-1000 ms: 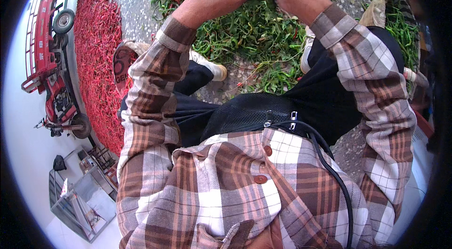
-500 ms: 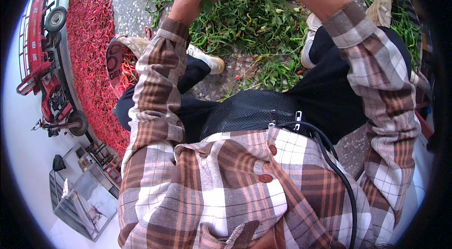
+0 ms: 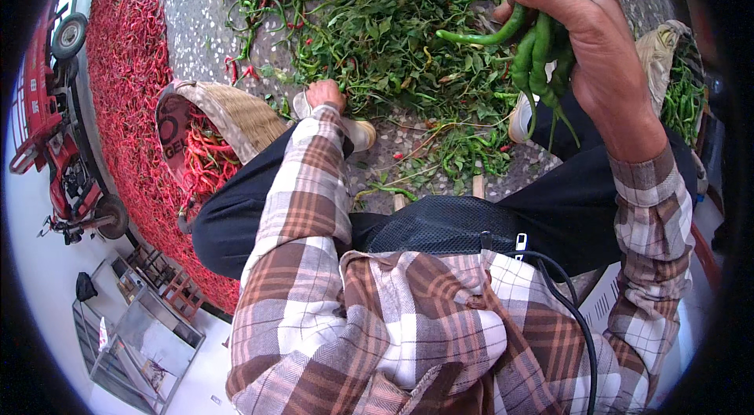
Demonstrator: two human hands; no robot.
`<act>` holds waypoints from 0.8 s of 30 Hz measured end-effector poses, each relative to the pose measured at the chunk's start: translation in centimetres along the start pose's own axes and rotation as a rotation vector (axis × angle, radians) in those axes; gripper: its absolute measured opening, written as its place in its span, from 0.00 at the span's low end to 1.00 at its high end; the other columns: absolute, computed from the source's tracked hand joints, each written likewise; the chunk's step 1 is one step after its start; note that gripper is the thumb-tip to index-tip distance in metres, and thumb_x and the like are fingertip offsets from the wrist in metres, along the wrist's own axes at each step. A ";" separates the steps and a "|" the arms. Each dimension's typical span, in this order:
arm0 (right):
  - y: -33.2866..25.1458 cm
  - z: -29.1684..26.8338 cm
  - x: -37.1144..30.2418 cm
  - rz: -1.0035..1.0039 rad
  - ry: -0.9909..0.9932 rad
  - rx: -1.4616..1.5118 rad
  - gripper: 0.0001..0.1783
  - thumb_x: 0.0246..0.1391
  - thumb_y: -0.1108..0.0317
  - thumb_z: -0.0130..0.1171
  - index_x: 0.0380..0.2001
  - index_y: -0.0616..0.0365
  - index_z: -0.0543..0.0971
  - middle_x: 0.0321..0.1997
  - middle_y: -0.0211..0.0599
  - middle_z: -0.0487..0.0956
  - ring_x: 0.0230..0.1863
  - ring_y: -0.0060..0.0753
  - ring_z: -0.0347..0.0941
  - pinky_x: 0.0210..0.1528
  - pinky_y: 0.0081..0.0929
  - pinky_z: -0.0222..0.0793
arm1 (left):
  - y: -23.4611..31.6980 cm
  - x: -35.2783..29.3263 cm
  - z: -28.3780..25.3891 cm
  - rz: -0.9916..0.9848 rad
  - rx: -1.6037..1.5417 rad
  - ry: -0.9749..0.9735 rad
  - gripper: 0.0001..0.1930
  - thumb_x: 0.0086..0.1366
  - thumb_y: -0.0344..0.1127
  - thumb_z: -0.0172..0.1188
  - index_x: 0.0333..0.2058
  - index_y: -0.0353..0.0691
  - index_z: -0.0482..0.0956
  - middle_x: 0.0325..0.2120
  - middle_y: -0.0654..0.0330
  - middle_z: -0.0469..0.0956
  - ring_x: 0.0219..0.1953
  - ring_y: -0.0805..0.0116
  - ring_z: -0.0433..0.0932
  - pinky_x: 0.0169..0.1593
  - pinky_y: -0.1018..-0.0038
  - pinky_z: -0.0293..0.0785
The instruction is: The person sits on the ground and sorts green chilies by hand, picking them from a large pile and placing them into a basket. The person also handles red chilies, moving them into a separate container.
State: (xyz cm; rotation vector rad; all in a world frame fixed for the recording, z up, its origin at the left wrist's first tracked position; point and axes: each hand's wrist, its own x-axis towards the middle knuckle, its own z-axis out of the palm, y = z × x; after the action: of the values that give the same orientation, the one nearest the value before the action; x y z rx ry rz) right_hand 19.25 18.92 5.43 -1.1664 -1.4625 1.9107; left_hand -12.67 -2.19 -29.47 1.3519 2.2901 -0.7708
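A bunch of green chili peppers is gripped in my right hand, raised at the upper right. One reddish pepper pokes out past the fingers, and several tips dangle below. My left hand is low by my left shoe, at the near left edge of a heap of leafy pepper plants. Its fingers are curled and mostly turned away, so whatever they hold is hidden. Small green peppers and leaves lie on the speckled floor between my feet.
At my left knee a tipped basket holds red peppers. A broad strip of red peppers spreads farther left, beside a red three-wheeled truck. Green peppers fill a bag at my right.
My right hand has moved right and toward me with the green peppers. My left hand has come away from the upper middle, down to beside my left shoe.
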 end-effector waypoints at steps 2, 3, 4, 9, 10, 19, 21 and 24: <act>0.0 0.0 0.1 0.005 -0.007 0.005 0.15 0.56 0.61 0.55 0.39 0.63 0.78 0.31 0.38 0.80 0.29 0.23 0.77 0.29 0.19 0.74 | -0.9 0.9 -1.2 0.170 0.023 -0.076 0.26 0.50 0.53 0.63 0.41 0.37 0.78 0.39 0.52 0.79 0.44 0.52 0.75 0.49 0.63 0.71; -0.1 -0.1 0.0 0.013 -0.005 0.017 0.15 0.56 0.61 0.55 0.39 0.63 0.78 0.32 0.38 0.80 0.30 0.23 0.77 0.30 0.19 0.74 | -1.6 1.5 -2.0 0.250 -0.179 -0.157 0.26 0.51 0.51 0.61 0.43 0.36 0.77 0.38 0.52 0.79 0.42 0.52 0.76 0.46 0.64 0.73; -0.1 -0.1 0.0 0.023 -0.002 0.031 0.15 0.56 0.61 0.55 0.39 0.63 0.77 0.32 0.38 0.80 0.31 0.23 0.77 0.31 0.19 0.74 | -2.3 2.2 -2.9 0.319 -0.363 -0.213 0.25 0.53 0.49 0.60 0.44 0.35 0.76 0.37 0.52 0.79 0.40 0.53 0.77 0.43 0.66 0.74; 0.2 -0.2 -0.2 -0.011 -0.013 0.017 0.15 0.56 0.62 0.55 0.39 0.63 0.77 0.32 0.38 0.79 0.33 0.23 0.76 0.36 0.20 0.73 | -5.4 4.8 -7.7 0.104 -1.725 -0.534 0.07 0.56 0.34 0.57 0.34 0.40 0.75 0.23 0.64 0.71 0.25 0.73 0.71 0.30 0.74 0.73; 0.2 -0.2 -0.2 -0.004 -0.006 0.013 0.15 0.56 0.62 0.55 0.39 0.63 0.77 0.32 0.37 0.79 0.33 0.23 0.76 0.37 0.20 0.72 | -5.6 5.4 -8.4 0.117 -1.765 -0.475 0.04 0.57 0.33 0.57 0.32 0.42 0.74 0.20 0.66 0.68 0.22 0.76 0.68 0.27 0.76 0.71; -0.8 0.6 -0.3 0.032 0.051 -0.086 0.13 0.54 0.63 0.56 0.36 0.63 0.76 0.30 0.37 0.79 0.33 0.24 0.74 0.38 0.21 0.69 | -1.6 14.3 -6.1 -0.364 -1.204 0.218 0.26 0.52 0.45 0.66 0.38 0.22 0.77 0.34 0.49 0.80 0.32 0.61 0.79 0.36 0.68 0.74; -1.2 0.8 -0.3 0.131 0.068 -0.074 0.15 0.53 0.61 0.57 0.36 0.62 0.76 0.30 0.36 0.78 0.32 0.23 0.74 0.36 0.20 0.68 | -0.1 16.6 -6.1 -0.421 -1.218 0.060 0.27 0.54 0.51 0.63 0.36 0.27 0.79 0.31 0.52 0.80 0.31 0.61 0.78 0.37 0.68 0.73; -1.3 1.3 -0.2 0.150 0.072 -0.072 0.14 0.54 0.61 0.56 0.35 0.62 0.75 0.30 0.37 0.77 0.31 0.24 0.74 0.34 0.21 0.70 | 1.4 17.9 -6.7 -0.463 -1.106 0.054 0.33 0.53 0.58 0.62 0.38 0.26 0.78 0.35 0.48 0.79 0.37 0.57 0.77 0.42 0.66 0.72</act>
State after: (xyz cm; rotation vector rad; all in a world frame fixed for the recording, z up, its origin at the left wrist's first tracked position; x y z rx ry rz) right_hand 18.11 18.46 6.83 -1.3990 -1.4527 1.9059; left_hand -20.18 14.68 -34.70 0.3398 2.4214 0.4436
